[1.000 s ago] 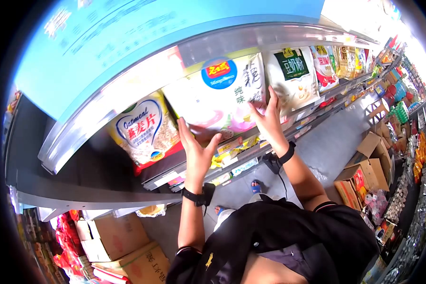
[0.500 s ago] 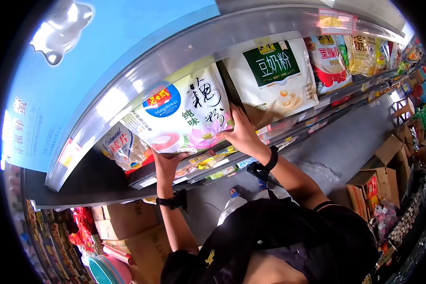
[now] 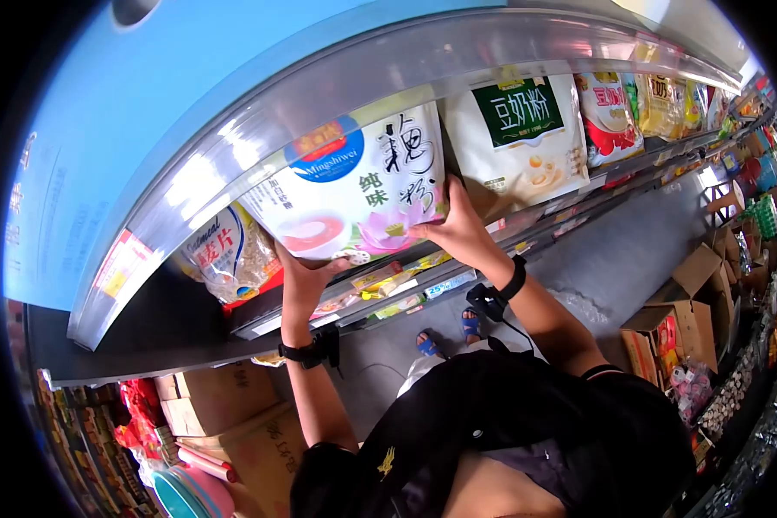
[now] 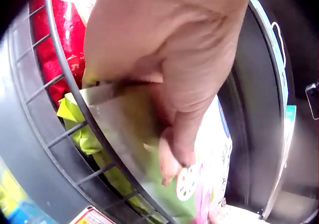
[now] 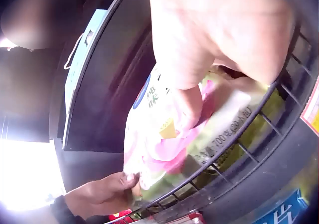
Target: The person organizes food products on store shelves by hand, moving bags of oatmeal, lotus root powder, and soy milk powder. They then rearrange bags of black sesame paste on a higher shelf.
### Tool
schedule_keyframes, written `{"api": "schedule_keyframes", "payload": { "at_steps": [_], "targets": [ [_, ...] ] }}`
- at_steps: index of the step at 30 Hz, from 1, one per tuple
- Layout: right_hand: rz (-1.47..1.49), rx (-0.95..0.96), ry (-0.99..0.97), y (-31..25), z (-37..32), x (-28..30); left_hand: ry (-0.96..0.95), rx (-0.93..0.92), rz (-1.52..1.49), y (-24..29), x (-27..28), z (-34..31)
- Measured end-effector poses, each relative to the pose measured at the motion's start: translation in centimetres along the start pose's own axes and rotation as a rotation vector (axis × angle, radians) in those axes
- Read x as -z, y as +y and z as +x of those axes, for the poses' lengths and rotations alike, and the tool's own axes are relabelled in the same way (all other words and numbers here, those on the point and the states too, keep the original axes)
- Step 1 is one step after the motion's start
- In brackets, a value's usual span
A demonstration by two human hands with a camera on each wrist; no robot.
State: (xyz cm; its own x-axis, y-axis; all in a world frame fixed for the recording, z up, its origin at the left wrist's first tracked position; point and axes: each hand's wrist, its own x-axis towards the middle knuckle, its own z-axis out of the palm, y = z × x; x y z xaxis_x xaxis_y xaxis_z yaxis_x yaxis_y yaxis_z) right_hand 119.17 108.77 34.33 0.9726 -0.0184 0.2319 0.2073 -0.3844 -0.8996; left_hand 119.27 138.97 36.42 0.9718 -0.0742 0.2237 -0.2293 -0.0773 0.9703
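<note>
The grip of left hand (image 3: 304, 281) and right hand (image 3: 459, 235) alike pinches a lower corner of the white Mingshiwei bag (image 3: 372, 188), lying between them, about equally near both, at the shelf's (image 3: 168, 304) front edge, beside the oatmeal bag (image 3: 230, 255).

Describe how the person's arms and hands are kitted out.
The left hand and right hand are bare. Each wrist wears a black strap, the left strap and right strap both carrying a small dark device. A thin dark cable trails by the right one. The left sleeve and right sleeve are black and short, the right with light edging.
</note>
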Motion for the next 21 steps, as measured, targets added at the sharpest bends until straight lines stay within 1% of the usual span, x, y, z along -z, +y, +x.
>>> {"api": "schedule_keyframes", "payload": {
  "at_steps": [1,2,3,4,5,6,7,8,9,12,13,15,16,17,18,19,20,21],
  "targets": [
    [-0.086,0.010,0.025,-0.3,-0.1,-0.1,-0.029,0.022,0.003,0.0,0.7,0.2],
    [0.034,-0.001,-0.004,0.0,0.2,-0.2,-0.057,0.045,0.007,0.1,1.3,0.3],
    [0.154,-0.010,-0.028,0.6,1.0,-0.3,-0.046,0.188,0.017,0.5,2.0,0.6],
    [0.273,-0.016,-0.051,0.9,1.6,-0.3,-0.032,0.167,0.001,0.7,1.9,1.0],
    [0.329,-0.066,-0.053,-1.8,1.8,0.6,-0.017,0.146,-0.017,0.9,1.7,1.3],
    [0.387,-0.092,-0.126,-2.2,2.5,0.8,-0.002,0.125,-0.034,1.1,1.4,1.5],
    [0.443,-0.121,-0.199,-2.4,3.6,1.1,0.015,0.172,-0.070,2.0,1.1,1.5],
    [0.500,-0.151,-0.271,-2.7,4.3,1.4,0.020,0.172,-0.045,1.8,1.1,1.7],
    [0.610,-0.092,-0.241,-3.1,4.4,1.1,0.022,0.174,-0.020,1.3,1.1,1.9],
    [0.710,-0.077,-0.127,-4.3,3.3,0.7,0.051,0.175,0.023,1.3,0.6,1.4],
    [0.684,-0.020,-0.098,-4.4,2.9,0.6,0.067,0.174,0.032,1.5,0.4,1.1],
    [0.633,0.100,-0.043,-4.2,2.9,0.6,0.115,0.129,0.031,1.7,-0.2,0.5],
    [0.626,0.123,-0.046,-4.5,2.9,1.0,0.137,0.110,0.032,1.6,-0.3,0.3],
    [0.618,0.139,-0.050,-5.0,2.8,1.5,0.180,-0.051,0.037,-0.1,-0.1,0.4],
    [0.609,0.152,-0.055,-5.1,2.6,1.8,0.183,-0.091,0.015,-0.9,0.0,0.2],
    [0.636,0.237,0.012,-4.4,3.1,1.4,0.185,-0.134,-0.008,-0.7,-0.3,0.4],
    [0.652,0.280,0.004,-4.5,3.6,1.5,0.187,-0.178,-0.031,0.0,-0.6,0.7],
    [0.639,0.272,0.010,-4.7,4.1,1.4,0.149,-0.142,-0.041,1.1,-0.6,1.1]
  ]
}}
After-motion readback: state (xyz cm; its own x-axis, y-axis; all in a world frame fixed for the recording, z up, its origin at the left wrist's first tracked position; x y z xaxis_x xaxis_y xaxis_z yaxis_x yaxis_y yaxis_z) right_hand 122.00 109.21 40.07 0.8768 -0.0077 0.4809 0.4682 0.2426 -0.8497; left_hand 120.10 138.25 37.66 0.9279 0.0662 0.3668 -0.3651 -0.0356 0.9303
